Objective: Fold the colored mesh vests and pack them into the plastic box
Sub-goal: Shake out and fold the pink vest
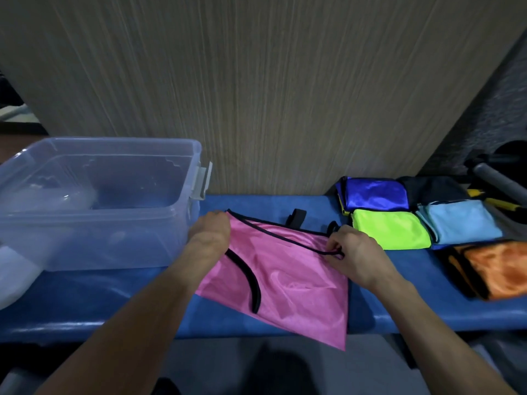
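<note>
On blue bench, both hands (pixel 211 229) pinching pink vest (pixel 285 280) — arms outstretched

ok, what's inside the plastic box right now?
No vests are visible inside the plastic box. Through its clear walls only a pale translucent shape shows at the left; I cannot tell what it is. The pink vest lies outside.

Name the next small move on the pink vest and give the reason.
Probably fold the far edge toward the near edge. The pink vest lies spread on the blue bench, unlike the folded vests to the right. The left hand holds its far left corner, the right hand pinches the black trim at the far right, and the plastic box holds no vest.
</note>
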Motion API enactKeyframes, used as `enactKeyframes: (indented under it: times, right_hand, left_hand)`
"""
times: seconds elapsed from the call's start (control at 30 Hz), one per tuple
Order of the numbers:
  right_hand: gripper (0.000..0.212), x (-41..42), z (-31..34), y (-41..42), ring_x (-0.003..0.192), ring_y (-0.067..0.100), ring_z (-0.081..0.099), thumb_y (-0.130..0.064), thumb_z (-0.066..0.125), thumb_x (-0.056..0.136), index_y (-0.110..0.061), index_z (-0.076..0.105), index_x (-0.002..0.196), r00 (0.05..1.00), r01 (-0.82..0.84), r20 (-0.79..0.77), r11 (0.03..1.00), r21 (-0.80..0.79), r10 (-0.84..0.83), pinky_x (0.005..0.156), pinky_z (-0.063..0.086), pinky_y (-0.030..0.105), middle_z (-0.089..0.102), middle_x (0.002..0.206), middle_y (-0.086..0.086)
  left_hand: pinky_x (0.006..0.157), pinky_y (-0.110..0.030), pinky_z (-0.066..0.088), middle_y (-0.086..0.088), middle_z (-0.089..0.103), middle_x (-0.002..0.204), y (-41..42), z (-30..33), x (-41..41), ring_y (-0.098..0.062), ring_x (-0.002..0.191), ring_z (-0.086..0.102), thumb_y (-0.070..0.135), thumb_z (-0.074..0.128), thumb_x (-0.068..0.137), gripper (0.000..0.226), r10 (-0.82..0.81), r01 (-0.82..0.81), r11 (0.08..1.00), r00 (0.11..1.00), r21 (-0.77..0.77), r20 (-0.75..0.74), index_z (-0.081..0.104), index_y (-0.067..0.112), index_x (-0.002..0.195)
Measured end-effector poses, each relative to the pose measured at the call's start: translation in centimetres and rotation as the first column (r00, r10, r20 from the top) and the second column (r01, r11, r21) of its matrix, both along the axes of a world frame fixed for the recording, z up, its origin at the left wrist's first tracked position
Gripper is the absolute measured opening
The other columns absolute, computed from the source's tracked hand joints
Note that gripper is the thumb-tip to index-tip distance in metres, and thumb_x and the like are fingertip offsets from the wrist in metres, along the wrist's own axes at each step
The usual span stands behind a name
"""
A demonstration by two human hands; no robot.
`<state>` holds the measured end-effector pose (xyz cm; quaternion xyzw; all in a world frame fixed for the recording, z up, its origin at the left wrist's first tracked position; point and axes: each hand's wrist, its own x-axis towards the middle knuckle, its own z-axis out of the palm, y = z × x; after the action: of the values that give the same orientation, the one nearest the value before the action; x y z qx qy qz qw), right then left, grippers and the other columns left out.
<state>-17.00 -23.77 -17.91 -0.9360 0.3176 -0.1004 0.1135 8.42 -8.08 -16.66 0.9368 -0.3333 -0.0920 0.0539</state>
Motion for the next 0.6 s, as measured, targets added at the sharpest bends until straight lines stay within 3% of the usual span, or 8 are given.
enactKeyframes:
  times: [0.1,0.17,0.23,0.27,0.33,0.4,0.47,0.6]
  right_hand:
    - [0.009,0.2,-0.3,-0.5,0.077,0.014,0.056,-0.025,0.078,0.083,-0.024,0.069,0.085,1.000,-0.025,-0.009,1.000,-0.002,0.025,0.067,0.045,0.029,0.052,0.088,-0.011]
    - [0.007,0.2,-0.5,-0.8,0.075,0.015,0.057,-0.021,0.077,0.083,-0.022,0.070,0.083,0.999,-0.045,-0.012,0.999,-0.004,0.045,0.067,0.046,0.029,0.056,0.088,-0.008]
    - [0.008,0.2,-0.4,-1.2,0.075,0.013,0.057,-0.019,0.076,0.085,-0.022,0.069,0.082,0.998,-0.065,-0.007,0.997,0.032,0.065,0.067,0.045,0.027,0.060,0.086,-0.008]
    - [0.009,0.2,-0.3,-1.4,0.075,0.012,0.058,-0.019,0.076,0.085,-0.023,0.069,0.081,0.997,-0.077,-0.001,0.995,0.070,0.077,0.066,0.045,0.025,0.062,0.084,-0.008]
    - [0.010,0.0,0.0,-1.7,0.075,0.011,0.060,-0.018,0.078,0.085,-0.023,0.069,0.083,0.995,-0.101,0.007,0.985,0.140,0.101,0.067,0.046,0.023,0.064,0.083,-0.010]
    - [0.010,-0.4,0.5,-2.0,0.076,0.007,0.063,-0.019,0.081,0.084,-0.021,0.073,0.090,0.992,-0.123,0.024,0.969,0.212,0.120,0.069,0.049,0.020,0.068,0.084,-0.010]
    - [0.014,-1.0,1.0,-2.5,0.076,0.004,0.062,-0.021,0.083,0.082,-0.020,0.075,0.094,0.992,-0.123,0.038,0.955,0.271,0.118,0.067,0.047,0.014,0.068,0.084,-0.010]
    - [0.013,-1.9,1.5,-3.1,0.069,0.004,0.061,-0.018,0.083,0.083,-0.021,0.070,0.084,0.994,-0.097,-0.017,0.959,0.266,0.105,0.060,0.043,0.012,0.065,0.085,-0.007]
  left_hand:
    - [0.103,-0.042,0.045,-0.015,0.049,0.143,-0.2,-0.2,-0.4,-0.033,0.131,0.049,0.000,0.044,0.100,0.041,-0.037,0.028,0.992,0.997,0.125,0.073,0.042,0.001,0.141]
    - [0.100,-0.042,0.043,-0.012,0.040,0.143,-0.4,0.3,-1.8,-0.032,0.130,0.042,0.004,0.055,0.094,0.053,-0.124,0.082,0.982,0.958,0.171,0.258,0.036,0.006,0.144]
    - [0.097,-0.041,0.044,-0.008,0.039,0.138,-0.5,0.5,-4.3,-0.028,0.122,0.042,0.010,0.054,0.094,0.048,-0.304,0.319,0.948,0.878,0.022,0.371,0.040,0.011,0.140]
    - [0.097,-0.040,0.045,-0.004,0.041,0.135,-0.4,0.4,-5.9,-0.024,0.118,0.043,0.016,0.051,0.097,0.041,-0.443,0.502,0.858,0.829,-0.105,0.341,0.045,0.015,0.138]
    - [0.097,-0.036,0.046,0.006,0.044,0.128,0.3,0.2,-9.0,-0.014,0.115,0.043,0.037,0.047,0.101,0.034,-0.758,0.765,0.577,0.632,-0.285,0.164,0.051,0.026,0.133]
    - [0.097,-0.036,0.043,0.008,0.044,0.126,0.6,-0.6,-10.8,-0.012,0.114,0.040,0.053,0.053,0.097,0.041,-0.894,0.886,0.415,0.440,-0.207,0.087,0.052,0.030,0.131]
    - [0.098,-0.040,0.041,0.008,0.042,0.125,0.6,-1.8,-11.3,-0.013,0.112,0.036,0.061,0.061,0.090,0.054,-0.908,0.905,0.408,0.416,-0.118,0.050,0.052,0.028,0.132]
    - [0.101,-0.041,0.039,0.009,0.039,0.124,1.1,-2.2,-11.1,-0.013,0.115,0.032,0.072,0.066,0.081,0.066,-0.923,0.922,0.376,0.381,-0.089,0.050,0.050,0.032,0.131]
